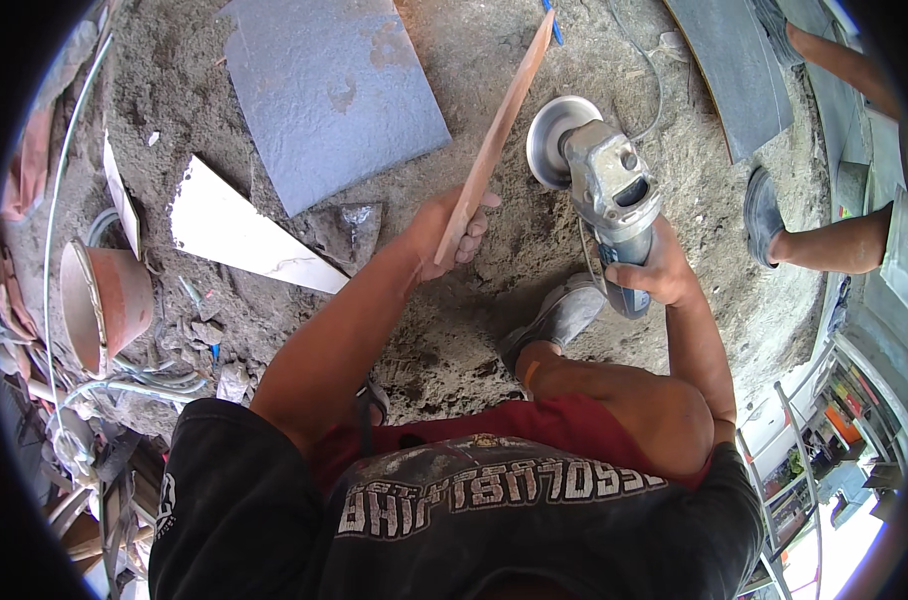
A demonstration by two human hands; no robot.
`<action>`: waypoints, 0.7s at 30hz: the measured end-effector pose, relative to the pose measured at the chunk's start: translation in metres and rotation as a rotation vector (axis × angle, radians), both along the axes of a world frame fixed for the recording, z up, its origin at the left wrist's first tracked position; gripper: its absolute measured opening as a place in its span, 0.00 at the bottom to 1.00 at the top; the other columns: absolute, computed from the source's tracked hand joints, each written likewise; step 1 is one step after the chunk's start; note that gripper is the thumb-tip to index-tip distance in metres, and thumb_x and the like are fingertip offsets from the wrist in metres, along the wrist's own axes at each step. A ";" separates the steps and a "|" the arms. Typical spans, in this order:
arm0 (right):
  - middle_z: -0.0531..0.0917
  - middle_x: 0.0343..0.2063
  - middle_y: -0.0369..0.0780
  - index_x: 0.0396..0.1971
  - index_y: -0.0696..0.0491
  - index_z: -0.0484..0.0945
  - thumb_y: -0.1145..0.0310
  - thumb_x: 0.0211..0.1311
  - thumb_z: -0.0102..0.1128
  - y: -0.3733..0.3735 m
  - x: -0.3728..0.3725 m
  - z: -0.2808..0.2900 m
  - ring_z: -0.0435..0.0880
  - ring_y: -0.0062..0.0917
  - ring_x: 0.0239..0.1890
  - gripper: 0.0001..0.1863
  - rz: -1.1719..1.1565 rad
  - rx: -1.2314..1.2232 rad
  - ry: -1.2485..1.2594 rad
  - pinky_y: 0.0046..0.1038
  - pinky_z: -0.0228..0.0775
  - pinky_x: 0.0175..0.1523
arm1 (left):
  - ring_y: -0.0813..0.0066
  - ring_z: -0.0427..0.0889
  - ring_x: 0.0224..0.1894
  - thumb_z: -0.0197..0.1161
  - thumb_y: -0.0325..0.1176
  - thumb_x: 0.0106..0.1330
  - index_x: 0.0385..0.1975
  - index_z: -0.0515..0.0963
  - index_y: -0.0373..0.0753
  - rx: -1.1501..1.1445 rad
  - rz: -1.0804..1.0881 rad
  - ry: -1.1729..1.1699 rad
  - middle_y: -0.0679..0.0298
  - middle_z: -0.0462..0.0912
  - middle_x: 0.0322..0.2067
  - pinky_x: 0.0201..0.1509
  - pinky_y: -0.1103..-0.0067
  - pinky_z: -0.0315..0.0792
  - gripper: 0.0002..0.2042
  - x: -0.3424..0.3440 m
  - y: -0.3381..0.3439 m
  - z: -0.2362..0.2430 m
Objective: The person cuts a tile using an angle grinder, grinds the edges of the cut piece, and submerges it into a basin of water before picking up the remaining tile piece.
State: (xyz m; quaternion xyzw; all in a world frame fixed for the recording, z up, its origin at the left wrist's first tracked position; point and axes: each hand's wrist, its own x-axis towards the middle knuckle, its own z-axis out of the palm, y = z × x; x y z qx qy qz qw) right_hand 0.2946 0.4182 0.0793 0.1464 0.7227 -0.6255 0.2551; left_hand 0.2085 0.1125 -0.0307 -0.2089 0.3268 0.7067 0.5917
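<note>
The left hand (433,220), its forearm angled up and inward, is clamped around the lower end of a thin reddish-brown strip (497,140), which stands edge-on above the dusty ground (709,265). The right hand (662,268), forearm nearly upright in view, is wrapped around the body of an angle grinder (614,175); its disc (547,142) is apart from the strip. Toward the ground's left edge, past a white tile piece (239,228), sits an orange-brown bucket (126,300); its contents cannot be told.
</note>
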 end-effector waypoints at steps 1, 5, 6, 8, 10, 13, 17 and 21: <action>0.81 0.46 0.40 0.59 0.60 0.71 0.69 0.37 0.74 -0.002 -0.001 0.002 0.81 0.27 0.45 0.42 0.029 0.009 0.011 0.31 0.73 0.54 | 0.84 0.69 0.18 0.51 0.49 0.78 0.59 0.71 0.40 -0.003 0.006 0.003 0.71 0.73 0.24 0.18 0.82 0.68 0.21 -0.003 0.006 0.017; 0.82 0.44 0.40 0.59 0.60 0.70 0.70 0.37 0.74 -0.011 -0.001 0.019 0.81 0.27 0.45 0.42 0.065 -0.033 -0.006 0.31 0.73 0.54 | 0.78 0.77 0.23 0.47 0.52 0.79 0.57 0.71 0.37 -0.245 0.033 0.173 0.65 0.79 0.29 0.25 0.77 0.77 0.23 -0.013 0.025 0.060; 0.82 0.44 0.40 0.59 0.60 0.70 0.70 0.37 0.74 -0.013 0.000 0.023 0.81 0.27 0.45 0.42 0.069 -0.032 -0.006 0.31 0.73 0.54 | 0.75 0.80 0.25 0.46 0.53 0.79 0.57 0.72 0.36 -0.240 0.072 0.189 0.63 0.81 0.32 0.28 0.75 0.80 0.24 -0.015 0.026 0.063; 0.82 0.43 0.40 0.59 0.60 0.69 0.71 0.37 0.74 -0.017 0.002 0.032 0.81 0.27 0.44 0.42 0.108 -0.030 -0.021 0.31 0.73 0.54 | 0.71 0.84 0.31 0.45 0.51 0.80 0.56 0.72 0.36 -0.242 0.017 0.205 0.60 0.83 0.37 0.33 0.71 0.83 0.23 -0.018 0.016 0.055; 0.82 0.44 0.40 0.59 0.60 0.69 0.70 0.37 0.75 -0.019 0.007 0.034 0.81 0.27 0.45 0.42 0.090 -0.063 -0.026 0.32 0.73 0.54 | 0.67 0.87 0.37 0.45 0.50 0.80 0.55 0.73 0.36 -0.241 -0.041 0.225 0.56 0.84 0.41 0.38 0.67 0.86 0.22 -0.022 0.010 0.050; 0.81 0.46 0.41 0.61 0.60 0.69 0.70 0.37 0.75 -0.020 0.015 0.037 0.80 0.27 0.47 0.44 0.075 -0.108 -0.025 0.32 0.72 0.57 | 0.66 0.87 0.36 0.44 0.51 0.80 0.55 0.73 0.35 -0.302 -0.034 0.189 0.55 0.84 0.41 0.39 0.65 0.86 0.24 -0.024 0.008 0.049; 0.80 0.51 0.42 0.63 0.60 0.67 0.68 0.34 0.76 -0.019 0.015 0.043 0.78 0.31 0.53 0.48 0.201 -0.002 -0.098 0.34 0.67 0.62 | 0.65 0.87 0.35 0.43 0.50 0.80 0.54 0.73 0.33 -0.314 -0.024 0.181 0.54 0.84 0.40 0.38 0.65 0.86 0.24 -0.027 0.003 0.044; 0.78 0.55 0.44 0.65 0.60 0.66 0.66 0.34 0.75 -0.024 0.021 0.043 0.76 0.32 0.57 0.50 0.214 -0.016 -0.047 0.34 0.65 0.65 | 0.67 0.87 0.32 0.42 0.48 0.81 0.52 0.74 0.31 -0.302 -0.024 0.214 0.55 0.84 0.36 0.34 0.68 0.85 0.24 -0.025 0.007 0.038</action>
